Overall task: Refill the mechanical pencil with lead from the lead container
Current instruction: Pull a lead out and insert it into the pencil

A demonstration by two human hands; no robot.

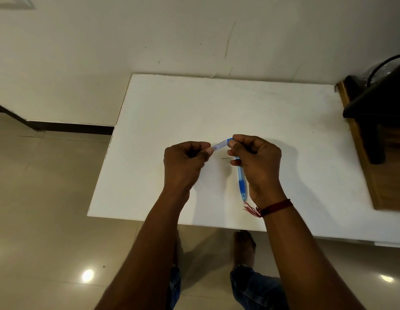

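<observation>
Left hand [183, 162], right hand [257, 157] pinch lead container [220, 145], label [216, 147] illegible.

A plain indoor room, likely a home or small office, is suggested. A scuffed cream wall [194, 36], a dark skirting board [71, 127] and glossy beige floor tiles [49, 186] are seen. A white surface [194, 104] is set against the wall beside a wooden furniture piece [386, 193].

The desk [217, 104] was plain white, the pencil [242, 182] blue, the container [220, 145] clear with a blue cap [230, 140], the wristband [276, 207] red.
</observation>
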